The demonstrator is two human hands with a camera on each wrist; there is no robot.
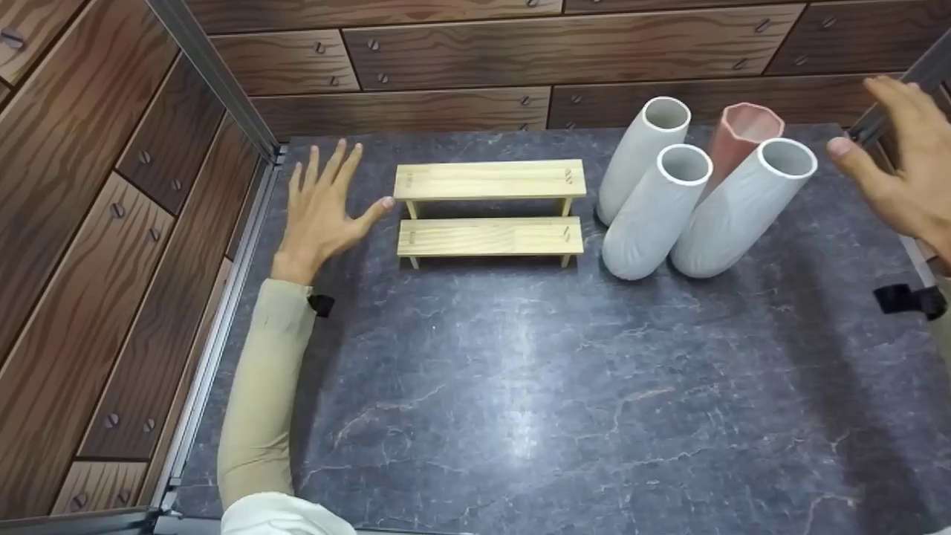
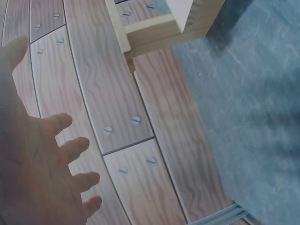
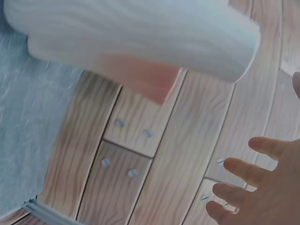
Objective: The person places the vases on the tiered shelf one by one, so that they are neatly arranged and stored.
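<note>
Fingers of the left hand (image 1: 319, 212) spread wide and nearly straight, thumb well apart from the rest, nothing gripped. Placed over the left edge of the bench (image 1: 475, 416), toward the back-left corner, thumb pointing at a pale wooden stand (image 1: 490, 236); clear of the wood in the left wrist view.

Stand set toward the back edge of the bench, left of centre, two planks running parallel to that edge, the rear plank higher than the front. Joined or separate, cannot tell.

Toward the back-right corner, a cluster of upright vases: a rear white vase (image 1: 631, 174), a front white vase (image 1: 654, 223), a right-hand white vase (image 1: 732, 215), and a pink vase (image 1: 732, 148) with a faceted rim, nearest the back edge and partly hidden by the white ones. Touching or just apart, cannot tell.

Right hand (image 1: 910, 163) by the right edge, beside the vases and apart from them: fingers extended, slightly bent, thumb well separated, likewise without any hold. Behind everything, a back wall (image 1: 438, 63) of wood-patterned planks.
</note>
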